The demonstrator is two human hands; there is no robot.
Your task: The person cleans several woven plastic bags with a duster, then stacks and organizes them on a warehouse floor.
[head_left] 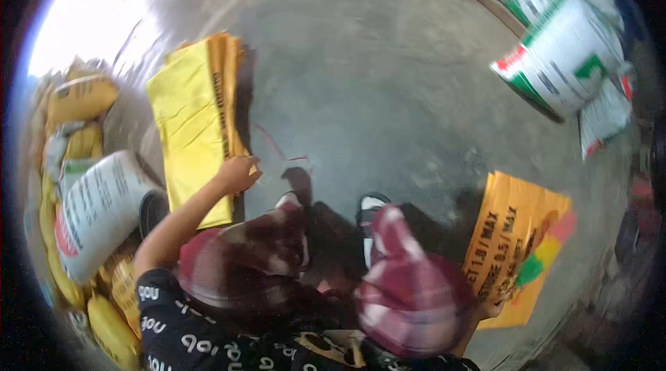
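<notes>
A stack of flat, empty yellow and orange sacks (191,118) lies lengthwise on the floor at the left. My left hand (239,174) is at its right edge near the bottom, fingers curled, with a sliver of yellow sack showing between them. On the right are flat orange sacks (506,239) with black lettering and a green, yellow and pink print. My right hand (491,308) grips the lower left edge of the orange sacks; its fingers are partly hidden and dark.
Grey concrete floor (361,93) spreads between the stacks, with a thin red string (270,142) on it. Filled white-and-green sacks (565,52) stand at the upper right. A white bag (104,211) and piled yellow sacks (83,100) line the left. My knees and shoes are in the middle.
</notes>
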